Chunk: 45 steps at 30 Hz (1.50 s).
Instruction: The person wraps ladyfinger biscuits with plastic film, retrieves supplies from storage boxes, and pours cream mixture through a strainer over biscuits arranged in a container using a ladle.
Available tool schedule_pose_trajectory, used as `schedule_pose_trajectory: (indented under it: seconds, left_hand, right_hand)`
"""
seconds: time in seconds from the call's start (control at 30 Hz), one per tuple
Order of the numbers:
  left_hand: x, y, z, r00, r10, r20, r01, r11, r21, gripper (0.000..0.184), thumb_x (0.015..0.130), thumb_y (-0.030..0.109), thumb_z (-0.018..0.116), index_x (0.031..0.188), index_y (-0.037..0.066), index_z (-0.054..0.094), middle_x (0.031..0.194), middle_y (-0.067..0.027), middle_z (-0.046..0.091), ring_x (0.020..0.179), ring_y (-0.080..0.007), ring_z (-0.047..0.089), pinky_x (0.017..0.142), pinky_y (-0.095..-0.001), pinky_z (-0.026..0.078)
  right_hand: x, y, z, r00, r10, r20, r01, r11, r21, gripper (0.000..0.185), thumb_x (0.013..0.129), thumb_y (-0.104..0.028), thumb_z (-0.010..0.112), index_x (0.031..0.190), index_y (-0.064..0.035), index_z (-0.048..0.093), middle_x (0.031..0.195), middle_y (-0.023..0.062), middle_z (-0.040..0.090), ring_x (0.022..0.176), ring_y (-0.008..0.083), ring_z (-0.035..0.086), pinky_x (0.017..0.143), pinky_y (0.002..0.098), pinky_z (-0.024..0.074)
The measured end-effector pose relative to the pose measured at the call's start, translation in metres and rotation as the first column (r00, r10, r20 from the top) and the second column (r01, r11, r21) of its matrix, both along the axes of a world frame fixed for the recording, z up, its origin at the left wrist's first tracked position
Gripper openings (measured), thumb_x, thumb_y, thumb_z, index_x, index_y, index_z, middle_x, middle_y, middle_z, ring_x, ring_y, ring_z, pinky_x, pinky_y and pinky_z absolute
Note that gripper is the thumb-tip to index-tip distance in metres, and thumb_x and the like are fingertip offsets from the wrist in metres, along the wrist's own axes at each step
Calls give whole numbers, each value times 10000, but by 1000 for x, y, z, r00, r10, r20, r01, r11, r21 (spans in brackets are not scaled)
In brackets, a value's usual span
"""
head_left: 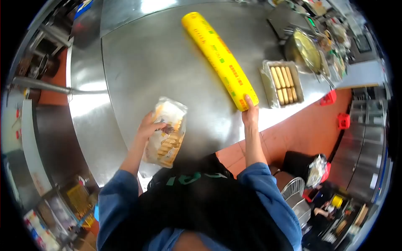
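Observation:
Near the front edge of the steel table, my left hand (150, 126) is closed on a clear plastic package of finger biscuits (169, 140). My right hand (250, 112) grips the near end of a long yellow roll (217, 58) with red and green print, its thumb on top. The roll slants away to the upper left across the table. Right of the roll, a plastic-lined tray (268, 85) holds two rows of finger biscuits (284, 81).
Behind the tray stands a metal bowl (307, 50) with a pale yellow mixture, beside a scale (289, 21) and clutter. The steel table's (138, 71) front edge runs close to my body. Red stools (343, 121) and a wire basket (294, 190) are at the right.

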State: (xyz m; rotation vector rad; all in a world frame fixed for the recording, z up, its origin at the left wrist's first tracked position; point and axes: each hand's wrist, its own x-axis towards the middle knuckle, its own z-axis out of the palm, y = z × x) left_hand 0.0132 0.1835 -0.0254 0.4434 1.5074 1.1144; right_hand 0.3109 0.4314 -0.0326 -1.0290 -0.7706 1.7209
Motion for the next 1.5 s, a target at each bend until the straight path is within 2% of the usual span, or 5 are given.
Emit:
schedule_pose_trajectory:
  seconds: [0.53, 0.67, 0.9, 1.1, 1.5]
  left_hand:
    - [58, 43, 9, 775, 506, -379, -571, 817, -78, 581, 727, 220, 761, 1168, -55, 502, 977, -118, 625, 872, -191, 607, 819, -323, 472]
    - [-41, 15, 20, 200, 354, -913, -576, 796, 183, 669, 704, 318, 772, 1195, -49, 502, 1102, -226, 585, 1052, -311, 549, 914, -377, 437]
    - [-139, 94, 47, 96, -177, -980, 33, 984, -174, 730, 577, 313, 793, 1236, 152, 521, 1265, -75, 498, 1194, -267, 421, 994, -403, 344]
    - [-121, 94, 43, 31, -150, -988, 61, 987, -148, 781, 543, 351, 801, 1241, 161, 507, 1215, -52, 507, 1162, -237, 416, 1016, -411, 300]
    - [-103, 145, 38, 303, -155, -940, 206, 974, -94, 608, 714, 422, 687, 1207, 100, 535, 1234, -123, 524, 1206, -307, 412, 1000, -417, 335]
  right_hand:
    - [-96, 223, 12, 230, 469, 852, -933, 355, 57, 548, 718, -343, 746, 1144, -38, 588, 1128, 124, 616, 1077, 261, 546, 971, 358, 372]
    - [-111, 227, 89, 125, -359, 925, -918, 313, 245, 632, 743, -440, 707, 1156, 17, 565, 1133, 172, 608, 1084, 292, 558, 932, 358, 420]
    - [-222, 205, 52, -130, 255, 958, -984, 87, -157, 531, 808, -472, 622, 1043, 5, 624, 1031, 172, 646, 930, 280, 613, 837, 348, 460]
    - [-226, 188, 33, 701, 527, 481, -703, 625, 340, 122, 881, -111, 578, 848, -4, 626, 764, 70, 658, 671, 152, 589, 622, 257, 468]
    - [-198, 176, 22, 649, 665, -370, -695, 716, 70, 80, 897, -124, 566, 885, -48, 543, 728, 5, 517, 622, 82, 464, 531, 211, 367]
